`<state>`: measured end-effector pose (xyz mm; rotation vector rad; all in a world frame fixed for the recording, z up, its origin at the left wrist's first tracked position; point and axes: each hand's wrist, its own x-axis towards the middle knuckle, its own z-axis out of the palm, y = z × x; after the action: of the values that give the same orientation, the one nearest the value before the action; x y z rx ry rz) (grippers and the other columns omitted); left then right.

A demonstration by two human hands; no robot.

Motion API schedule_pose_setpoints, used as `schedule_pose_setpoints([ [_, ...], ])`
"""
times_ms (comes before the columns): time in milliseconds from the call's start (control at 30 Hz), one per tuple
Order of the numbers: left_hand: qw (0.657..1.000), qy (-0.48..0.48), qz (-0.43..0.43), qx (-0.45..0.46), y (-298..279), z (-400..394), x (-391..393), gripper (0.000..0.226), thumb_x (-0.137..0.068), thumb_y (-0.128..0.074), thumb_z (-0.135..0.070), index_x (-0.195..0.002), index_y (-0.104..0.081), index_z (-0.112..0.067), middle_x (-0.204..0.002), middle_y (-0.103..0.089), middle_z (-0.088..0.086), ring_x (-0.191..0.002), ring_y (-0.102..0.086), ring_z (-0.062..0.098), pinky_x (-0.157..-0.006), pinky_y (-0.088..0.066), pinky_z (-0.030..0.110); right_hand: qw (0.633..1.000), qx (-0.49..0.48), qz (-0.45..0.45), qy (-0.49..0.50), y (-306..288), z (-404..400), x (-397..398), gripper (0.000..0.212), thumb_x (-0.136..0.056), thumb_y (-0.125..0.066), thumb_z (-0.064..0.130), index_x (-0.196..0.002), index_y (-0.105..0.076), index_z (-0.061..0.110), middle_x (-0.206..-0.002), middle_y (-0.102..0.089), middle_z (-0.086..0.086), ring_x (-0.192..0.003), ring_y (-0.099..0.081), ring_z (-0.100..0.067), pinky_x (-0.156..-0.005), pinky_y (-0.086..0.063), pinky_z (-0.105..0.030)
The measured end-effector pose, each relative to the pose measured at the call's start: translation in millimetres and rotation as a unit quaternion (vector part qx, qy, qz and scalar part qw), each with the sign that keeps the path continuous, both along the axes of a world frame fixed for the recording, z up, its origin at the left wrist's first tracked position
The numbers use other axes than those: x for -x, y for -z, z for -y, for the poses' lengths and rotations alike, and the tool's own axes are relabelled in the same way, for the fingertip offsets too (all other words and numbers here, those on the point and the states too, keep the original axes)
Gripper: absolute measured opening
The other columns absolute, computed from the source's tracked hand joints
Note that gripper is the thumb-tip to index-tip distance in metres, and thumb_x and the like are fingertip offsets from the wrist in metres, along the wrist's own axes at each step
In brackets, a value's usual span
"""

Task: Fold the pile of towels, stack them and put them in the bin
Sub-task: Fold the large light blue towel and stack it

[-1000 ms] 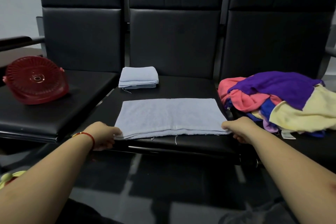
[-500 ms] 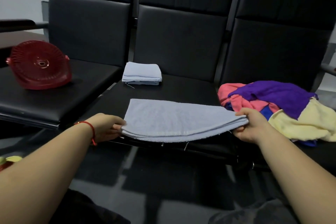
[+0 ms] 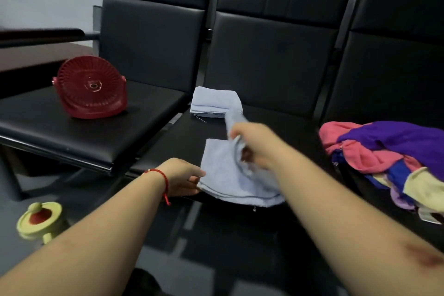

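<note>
On the middle seat [image 3: 288, 127], both hands grip the light-blue towel [image 3: 223, 175], left hand [image 3: 182, 176] pinching its corner, right hand [image 3: 254, 144] lifting an end, folded towel [image 3: 215, 102] behind, coloured pile [image 3: 384, 149] rightward, red fan [image 3: 92, 86] leftward.

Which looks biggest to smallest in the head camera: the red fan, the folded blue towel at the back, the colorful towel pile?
1. colorful towel pile, though the picture's edge cuts it off
2. red fan
3. folded blue towel

The folded towel sits farther back, so its true size against the fan is unsure.

Half-folded pale blue towel [image 3: 225, 175] on seat
</note>
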<state>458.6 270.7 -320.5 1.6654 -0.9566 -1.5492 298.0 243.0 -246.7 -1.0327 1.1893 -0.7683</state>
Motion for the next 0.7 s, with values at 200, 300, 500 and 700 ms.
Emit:
schedule_pose_setpoints([
  [200,0.997,0.019,0.056,0.040,3,3,-1,0.018,-0.091,-0.051,-0.003,-0.075,-0.055,-0.007,-0.051,-0.058,0.004,-0.045,-0.059,0.013,-0.048,-0.052,0.023,0.973,0.059,-0.200,-0.099,52,-9,-31,0.016,-0.089,-0.050,0.013,-0.074,-0.052,0.017,-0.064,-0.049,-0.005,-0.045,-0.039,-0.013,-0.043,-0.025,-0.020],
  [300,0.999,0.003,0.027,0.028,1,5,-3,0.028,-0.095,-0.048,-0.020,-0.071,-0.056,-0.008,-0.047,-0.058,0.003,-0.044,-0.057,0.017,-0.050,-0.051,0.024,0.968,0.101,-0.222,-0.052,43,3,-4,0.020,-0.092,-0.054,0.020,-0.107,-0.061,0.008,-0.073,-0.055,-0.001,-0.051,-0.043,-0.012,-0.044,-0.029,-0.020],
  [500,0.996,-0.018,0.037,0.083,3,10,3,0.021,-0.087,-0.066,-0.024,-0.077,-0.059,-0.007,-0.069,-0.055,0.009,-0.057,-0.054,0.021,-0.056,-0.055,0.030,0.827,0.136,-0.545,0.007,44,20,70,0.036,-0.081,-0.062,0.043,-0.095,-0.055,0.010,-0.093,-0.058,0.000,-0.078,-0.058,-0.020,-0.056,-0.037,-0.026],
  [700,0.988,-0.022,0.087,0.122,9,13,2,0.044,-0.070,-0.065,-0.019,-0.110,-0.051,-0.030,-0.092,-0.063,0.008,-0.073,-0.057,0.024,-0.060,-0.044,0.029,0.963,-0.019,-0.266,0.050,48,3,76,0.020,-0.083,-0.069,0.022,-0.090,-0.061,0.005,-0.082,-0.065,-0.007,-0.069,-0.062,-0.018,-0.053,-0.047,-0.025],
])
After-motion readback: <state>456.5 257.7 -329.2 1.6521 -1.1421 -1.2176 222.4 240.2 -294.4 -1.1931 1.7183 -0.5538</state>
